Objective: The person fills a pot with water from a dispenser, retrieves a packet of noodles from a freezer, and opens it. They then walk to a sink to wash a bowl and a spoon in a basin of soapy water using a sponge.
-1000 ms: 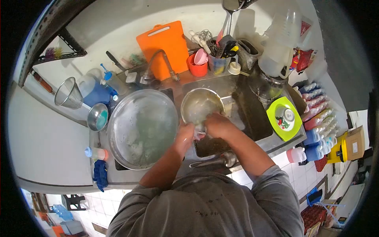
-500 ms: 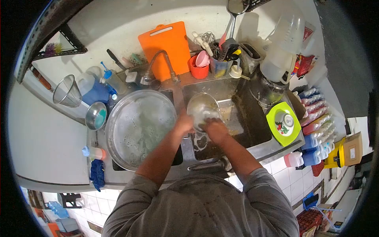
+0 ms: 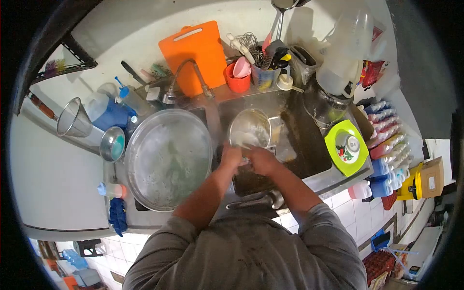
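Note:
A round metal bowl is held tilted over the right-hand sink basin. My left hand is closed at the bowl's lower left edge. Beside it, my right hand is closed near the lower rim, close to my left hand; a small pale item between them is too blurred to name. To the left stands a large round metal basin full of cloudy, sudsy water. The faucet arches above, behind the two.
An orange cutting board leans on the wall. Beside it are a red cup and a utensil container. A green plate with a small bowl sits right, a large pot behind it. A strainer hangs left.
Both hands have come closer together at the bowl's lower edge, and my right hand has moved out of the bowl's interior. The whole view has shifted slightly.

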Tool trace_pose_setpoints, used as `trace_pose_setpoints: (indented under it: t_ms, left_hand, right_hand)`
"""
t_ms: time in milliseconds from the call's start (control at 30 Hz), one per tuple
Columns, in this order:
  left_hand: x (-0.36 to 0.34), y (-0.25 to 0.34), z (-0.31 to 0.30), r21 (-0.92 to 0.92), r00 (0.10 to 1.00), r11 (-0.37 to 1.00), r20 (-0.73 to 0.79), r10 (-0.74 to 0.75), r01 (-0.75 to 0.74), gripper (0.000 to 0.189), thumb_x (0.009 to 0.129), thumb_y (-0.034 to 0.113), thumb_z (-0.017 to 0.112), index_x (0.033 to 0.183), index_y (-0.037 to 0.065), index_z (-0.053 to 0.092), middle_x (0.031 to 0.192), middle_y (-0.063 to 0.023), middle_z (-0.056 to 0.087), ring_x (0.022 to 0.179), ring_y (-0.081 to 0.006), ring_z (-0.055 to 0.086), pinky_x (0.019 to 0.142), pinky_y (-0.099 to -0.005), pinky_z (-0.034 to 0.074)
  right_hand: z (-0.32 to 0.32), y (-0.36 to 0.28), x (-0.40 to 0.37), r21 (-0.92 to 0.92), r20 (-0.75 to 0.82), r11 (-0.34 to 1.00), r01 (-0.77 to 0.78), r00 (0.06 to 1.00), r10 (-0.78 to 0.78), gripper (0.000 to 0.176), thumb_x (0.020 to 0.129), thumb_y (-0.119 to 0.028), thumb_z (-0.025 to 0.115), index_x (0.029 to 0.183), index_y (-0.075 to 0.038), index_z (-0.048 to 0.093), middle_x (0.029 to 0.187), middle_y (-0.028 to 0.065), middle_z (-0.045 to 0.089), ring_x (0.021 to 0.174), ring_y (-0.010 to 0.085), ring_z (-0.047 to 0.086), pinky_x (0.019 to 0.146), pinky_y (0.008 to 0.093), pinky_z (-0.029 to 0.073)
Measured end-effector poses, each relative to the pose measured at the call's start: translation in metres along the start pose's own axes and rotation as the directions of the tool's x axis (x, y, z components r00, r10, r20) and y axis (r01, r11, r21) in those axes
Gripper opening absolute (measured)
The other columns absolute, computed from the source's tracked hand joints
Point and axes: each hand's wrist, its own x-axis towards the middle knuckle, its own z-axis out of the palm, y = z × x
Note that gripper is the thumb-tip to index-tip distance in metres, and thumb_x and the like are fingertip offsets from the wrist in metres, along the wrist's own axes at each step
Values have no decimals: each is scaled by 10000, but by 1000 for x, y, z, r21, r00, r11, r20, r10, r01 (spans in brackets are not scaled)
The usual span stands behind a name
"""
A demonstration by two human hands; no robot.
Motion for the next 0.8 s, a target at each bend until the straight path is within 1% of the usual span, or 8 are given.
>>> trace_pose_setpoints:
  t_ms: [67, 200, 267, 333, 500, 600, 667, 800]
  left_hand:
    - [-8, 2, 9, 104, 999, 995, -50, 3, 2, 607, 933, 151, 611, 1446, -68, 370, 1368, -340, 537, 1102, -446, 664, 932, -557, 550]
    - [87, -74, 6, 335, 954, 904, -42, 297, -266, 558, 935, 131, 587, 1396, -112, 385, 1267, -359, 597, 1105, -421, 680, 787, -482, 612]
    - [63, -41, 14, 604, 928, 756, -72, 366, -252, 589, 942, 126, 580, 1436, -106, 359, 1188, -382, 628, 1088, -437, 693, 648, -466, 627]
    - [49, -24, 16, 464, 967, 866, -67, 246, -189, 620, 937, 120, 583, 1460, -105, 339, 1180, -395, 625, 1046, -456, 703, 645, -476, 624]
    - [2, 15, 19, 407, 999, 913, -19, 50, -38, 693, 941, 115, 574, 1524, -101, 269, 1155, -402, 635, 871, -472, 738, 619, -490, 631]
    - [49, -16, 11, 444, 998, 894, 19, 59, -61, 612, 960, 137, 555, 1474, -99, 321, 1136, -391, 647, 788, -444, 750, 551, -492, 635]
    - [127, -62, -7, 567, 996, 819, 54, 69, -87, 557, 968, 160, 546, 1429, -101, 375, 1112, -382, 661, 760, -423, 756, 504, -489, 621]
    - [46, 11, 3, 563, 994, 825, -39, 98, -59, 514, 959, 216, 568, 1349, -99, 459, 1049, -357, 691, 787, -410, 761, 543, -490, 610]
  right_hand:
    - [2, 24, 3, -359, 272, 916, -178, 919, 285, 645, 737, -174, 800, 1354, -115, 619, 1371, 210, 626, 1289, 416, 581, 1060, 455, 506]
    - [22, 34, 5, -535, 22, 840, -89, 993, 119, 657, 724, -203, 814, 1348, -124, 623, 1306, 229, 650, 1234, 415, 612, 1019, 468, 518]
    - [29, 20, 16, -25, 82, 994, 107, 991, -105, 595, 730, -203, 807, 1297, -111, 651, 1253, 222, 677, 1170, 415, 644, 1002, 497, 510]
    - [21, 12, 13, 118, 171, 992, -48, 985, 27, 563, 718, -205, 810, 1259, -110, 684, 1250, 212, 685, 1133, 428, 652, 1016, 514, 493]
    - [1, 60, -1, -520, 364, 834, -187, 834, 414, 698, 746, -210, 812, 1403, -108, 599, 1206, 175, 714, 1131, 389, 674, 1106, 562, 421]
    - [31, 77, -5, -591, -32, 805, -45, 999, 33, 706, 785, -190, 787, 1443, -95, 549, 1211, 166, 719, 1173, 378, 670, 1137, 600, 376]
    - [38, 48, -2, -537, 97, 839, -90, 981, 168, 662, 812, -170, 764, 1438, -109, 560, 1229, 193, 709, 1157, 371, 681, 1095, 559, 435]
    - [34, 25, -5, -70, 26, 990, -123, 992, 125, 542, 814, -157, 747, 1340, -157, 619, 1145, 194, 711, 1038, 351, 710, 959, 497, 526]
